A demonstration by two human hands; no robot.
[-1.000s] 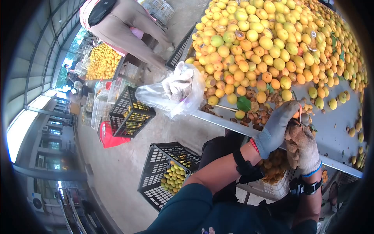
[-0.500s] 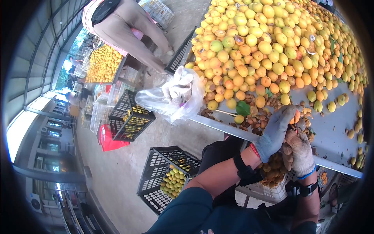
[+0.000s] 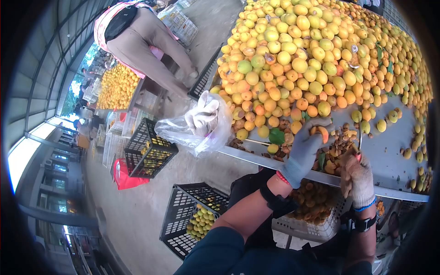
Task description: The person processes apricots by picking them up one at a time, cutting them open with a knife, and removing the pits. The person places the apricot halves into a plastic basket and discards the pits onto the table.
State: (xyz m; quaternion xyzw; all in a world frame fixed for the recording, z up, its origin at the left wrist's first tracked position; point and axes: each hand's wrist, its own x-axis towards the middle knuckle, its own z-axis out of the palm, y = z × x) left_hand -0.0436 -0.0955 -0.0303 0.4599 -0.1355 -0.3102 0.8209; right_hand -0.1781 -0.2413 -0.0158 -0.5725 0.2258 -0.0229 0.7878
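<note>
passage: grey tabletop (image 3: 386, 145) beyond right hand (image 3: 357, 178) | obstacle: fruit heap (image 3: 293, 64) beyond left hand (image 3: 303, 147)

Gloved hands: two, left hand (image 3: 303, 145) and right hand (image 3: 357, 178). Orange fruit (image 3: 323, 134) in the left fingers: one. Thin blade (image 3: 360, 139) up from the right hand: one. Large green leaves (image 3: 276, 136) near the left hand: two, one each side. Piled fruit (image 3: 293, 55) beyond both hands: too many to count. Clear plastic bag (image 3: 183, 134) left of the left hand: one; white gloves (image 3: 201, 117) in it, count unclear. Black crates (image 3: 170, 229) farther left: three, one partly hidden. White crate (image 3: 311, 229) below the hands: one. Red bag (image 3: 125, 177), far left of hands: one. Bent-over person (image 3: 142, 36), far upper left: one.
</note>
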